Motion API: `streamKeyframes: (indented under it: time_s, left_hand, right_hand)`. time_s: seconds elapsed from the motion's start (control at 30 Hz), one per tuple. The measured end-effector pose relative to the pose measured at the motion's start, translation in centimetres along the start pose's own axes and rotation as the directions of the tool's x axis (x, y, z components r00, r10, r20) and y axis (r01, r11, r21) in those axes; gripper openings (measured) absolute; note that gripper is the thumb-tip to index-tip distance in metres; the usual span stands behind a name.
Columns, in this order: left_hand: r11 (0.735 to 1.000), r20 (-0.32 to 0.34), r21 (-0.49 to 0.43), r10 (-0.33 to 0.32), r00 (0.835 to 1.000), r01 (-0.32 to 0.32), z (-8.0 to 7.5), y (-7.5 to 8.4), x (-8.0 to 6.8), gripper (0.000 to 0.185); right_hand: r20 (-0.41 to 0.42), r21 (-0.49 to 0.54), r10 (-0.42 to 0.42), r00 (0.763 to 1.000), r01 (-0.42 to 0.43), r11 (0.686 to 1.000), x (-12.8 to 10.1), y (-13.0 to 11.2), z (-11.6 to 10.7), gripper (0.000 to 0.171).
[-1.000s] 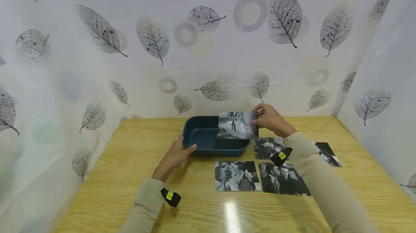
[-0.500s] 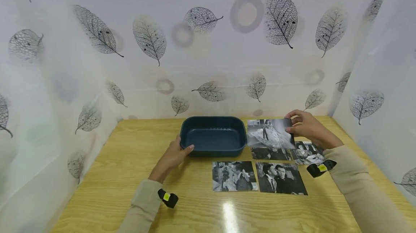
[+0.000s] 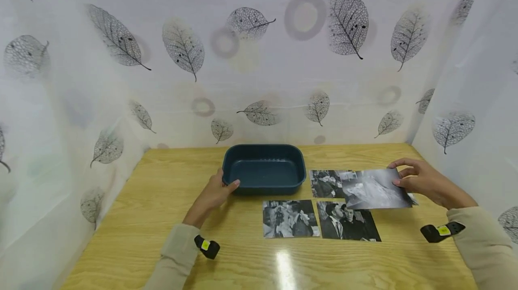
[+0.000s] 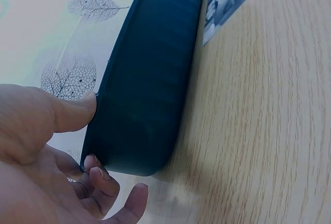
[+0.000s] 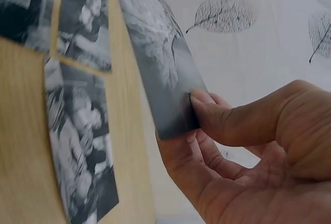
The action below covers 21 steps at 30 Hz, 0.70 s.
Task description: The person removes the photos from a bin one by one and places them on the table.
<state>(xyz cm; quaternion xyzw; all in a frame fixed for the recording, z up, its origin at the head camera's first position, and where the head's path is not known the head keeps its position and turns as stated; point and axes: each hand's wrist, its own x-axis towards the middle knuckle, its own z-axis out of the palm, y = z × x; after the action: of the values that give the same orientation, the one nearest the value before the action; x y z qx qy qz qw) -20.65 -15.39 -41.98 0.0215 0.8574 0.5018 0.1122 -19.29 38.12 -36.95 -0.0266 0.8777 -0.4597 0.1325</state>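
Note:
My left hand (image 3: 211, 194) grips the left end of a dark blue rectangular tub (image 3: 264, 190). In the left wrist view the thumb lies on the rim of the tub (image 4: 139, 89) and the fingertips touch its corner. A black-and-white photo (image 3: 376, 191) is pinched at its right edge between the thumb and fingers of my right hand (image 3: 429, 186). It hovers above the table, over another photo (image 5: 83, 146) that shows in the right wrist view. Three more photos lie flat: one of a pair of people (image 3: 350, 222), one at front left (image 3: 290, 219), one behind (image 3: 325, 184).
The light wooden table (image 3: 170, 209) ends at the back against a white curtain (image 3: 263, 56) printed with leaves. More curtain hangs at both sides. The tub stands near the back edge, to the left of the photos.
The right hand has carried the photo from over the tub to the right and toward me, above the photos on the table. My left hand has kept its grip on the tub.

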Motion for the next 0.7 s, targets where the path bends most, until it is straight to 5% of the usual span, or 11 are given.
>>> streamKeyframes:
  time_s: [0.7]
  left_hand:
    - [1.000,0.003,-0.003,0.010,1.000,-0.010,-0.3,0.0,-0.3,0.082]
  right_hand:
    - [0.143,0.071,0.136,0.980,-0.147,0.987,-3.4,7.5,-3.6,0.024]
